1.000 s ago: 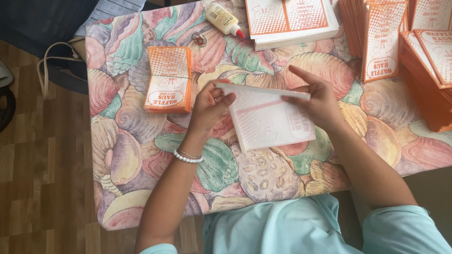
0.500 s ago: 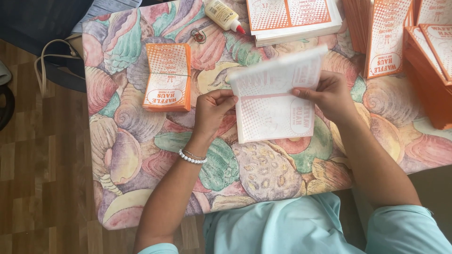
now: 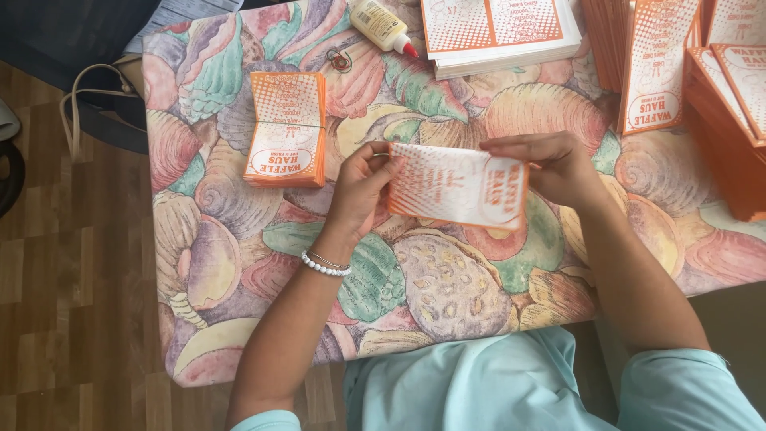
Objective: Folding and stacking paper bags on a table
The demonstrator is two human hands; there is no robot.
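Note:
An orange-and-white printed paper bag (image 3: 459, 185), folded flat, is held just above the shell-patterned tablecloth (image 3: 447, 279). My left hand (image 3: 361, 187) pinches its left edge with thumb and fingers. My right hand (image 3: 550, 164) grips its right end from above, fingers curled over the edge. A pearl bracelet circles my left wrist. To the left of my left hand lies a neat stack of finished folded bags (image 3: 287, 129) in the same orange print.
A glue bottle (image 3: 381, 24) with a red tip lies at the table's far edge beside a metal clip (image 3: 341, 60). A pile of flat printed sheets (image 3: 499, 30) sits behind. Orange boxes with upright bags (image 3: 686, 72) fill the right side. Wooden floor lies left.
The white sheet that lay open on the table was lifted, folded over, and is now a flat orange-printed bag held between both hands.

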